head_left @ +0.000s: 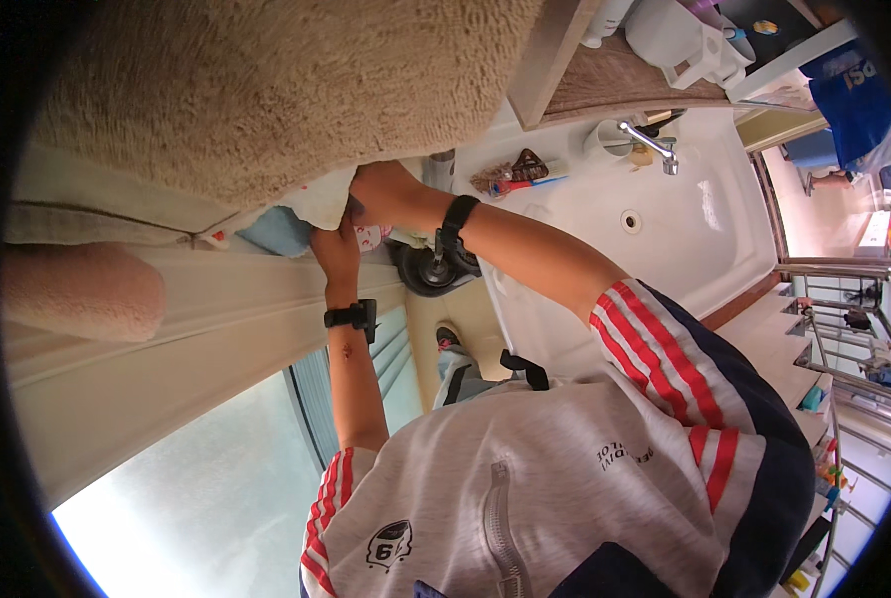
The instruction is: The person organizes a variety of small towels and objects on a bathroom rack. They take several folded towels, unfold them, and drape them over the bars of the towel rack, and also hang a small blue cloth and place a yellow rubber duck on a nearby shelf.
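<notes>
My left hand (337, 247) and my right hand (380, 191) are close together beside the hanging towels. Both are closed on a small white cloth (324, 202), the right one at its upper edge and the left one just below. Some of their fingertips are hidden by the fabric. A blue cloth (278, 231) hangs next to the left hand. Above and left of my hands, a large tan fluffy towel (266, 100) fills the view. A rolled-looking pink towel (81, 294) is farther left. Dark bands circle both wrists.
On the right is a white sink (705, 214) with a chrome faucet (650, 145); a red-and-blue brush (525, 184) lies on its ledge. A black round object (433, 271) stands below my hands. An open wooden shelf (615, 85) and a metal rack (864, 349) stand farther right.
</notes>
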A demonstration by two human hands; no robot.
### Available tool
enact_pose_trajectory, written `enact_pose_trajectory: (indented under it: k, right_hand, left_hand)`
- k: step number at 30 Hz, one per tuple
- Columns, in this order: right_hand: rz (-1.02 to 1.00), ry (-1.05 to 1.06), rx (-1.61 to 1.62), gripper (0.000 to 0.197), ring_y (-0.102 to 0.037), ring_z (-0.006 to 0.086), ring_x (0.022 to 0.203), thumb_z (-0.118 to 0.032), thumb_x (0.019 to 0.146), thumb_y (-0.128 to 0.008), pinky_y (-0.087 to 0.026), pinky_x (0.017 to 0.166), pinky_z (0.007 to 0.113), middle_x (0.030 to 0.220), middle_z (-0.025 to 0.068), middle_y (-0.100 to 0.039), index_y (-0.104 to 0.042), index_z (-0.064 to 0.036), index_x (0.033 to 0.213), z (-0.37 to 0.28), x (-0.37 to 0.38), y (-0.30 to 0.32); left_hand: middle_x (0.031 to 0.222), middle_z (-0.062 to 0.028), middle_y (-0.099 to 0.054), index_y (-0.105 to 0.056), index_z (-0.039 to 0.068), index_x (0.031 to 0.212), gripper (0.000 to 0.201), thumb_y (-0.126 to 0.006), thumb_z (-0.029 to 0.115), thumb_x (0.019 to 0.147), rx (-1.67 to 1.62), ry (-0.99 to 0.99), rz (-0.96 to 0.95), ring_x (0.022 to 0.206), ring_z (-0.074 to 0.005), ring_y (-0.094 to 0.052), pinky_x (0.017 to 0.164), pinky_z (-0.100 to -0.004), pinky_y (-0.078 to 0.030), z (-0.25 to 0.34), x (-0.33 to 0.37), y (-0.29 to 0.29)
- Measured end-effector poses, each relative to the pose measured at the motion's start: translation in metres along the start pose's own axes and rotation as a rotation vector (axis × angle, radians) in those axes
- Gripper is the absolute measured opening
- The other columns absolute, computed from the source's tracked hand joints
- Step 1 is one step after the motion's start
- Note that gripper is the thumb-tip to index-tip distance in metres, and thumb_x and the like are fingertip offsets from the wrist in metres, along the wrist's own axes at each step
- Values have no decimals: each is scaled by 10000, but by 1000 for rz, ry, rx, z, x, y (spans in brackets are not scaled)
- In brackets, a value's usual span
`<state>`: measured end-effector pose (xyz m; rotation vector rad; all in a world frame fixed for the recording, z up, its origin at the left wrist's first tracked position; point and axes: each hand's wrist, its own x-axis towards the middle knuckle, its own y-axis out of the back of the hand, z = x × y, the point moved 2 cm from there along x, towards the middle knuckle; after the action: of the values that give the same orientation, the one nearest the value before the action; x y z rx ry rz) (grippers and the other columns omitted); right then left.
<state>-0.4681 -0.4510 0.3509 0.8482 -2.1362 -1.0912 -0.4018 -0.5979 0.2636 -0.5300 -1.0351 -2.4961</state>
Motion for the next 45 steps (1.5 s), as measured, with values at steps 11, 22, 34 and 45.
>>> enact_pose_trajectory:
  k: [11, 22, 34, 45]
  right_hand:
    - [402, 136, -94, 484, -556, 312, 1097, -171, 708, -690, -475, 928, 423, 1104, 167, -616, -612, -3, 1155, 15, -35, -16]
    - [352, 59, -310, 603, -612, 285, 997, -304, 634, -713, -444, 881, 423, 1093, 124, -633, -616, -22, 1158, 22, -25, -22]
    - [273, 43, -152, 447, -604, 308, 989, -305, 661, -790, -476, 852, 415, 1029, 114, -639, -664, -32, 991, 37, -20, -25]
    - [357, 49, -368, 182, -601, 261, 964, -198, 718, -665, -470, 855, 379, 992, 80, -630, -687, -90, 863, 21, -28, -21]
  left_hand:
    - [903, -216, -676, -590, 114, 1171, 445, -693, 357, 813, 481, 159, -425, 830, -430, -640, 675, -514, -509, 32, 22, 27]
    - [1024, -203, -680, -537, 97, 1235, 691, -790, 444, 693, 421, -90, -478, 900, -415, -654, 751, -502, -529, 8, 50, 13]
    - [1029, -149, -684, -692, 98, 1011, 388, -761, 378, 751, 641, -1, -386, 939, -313, -661, 747, -437, -530, 46, 41, 20]
    - [1276, -169, -573, -526, 42, 1284, 570, -762, 200, 790, 637, -396, -143, 1168, -382, -537, 959, -469, -444, 20, 28, -19]
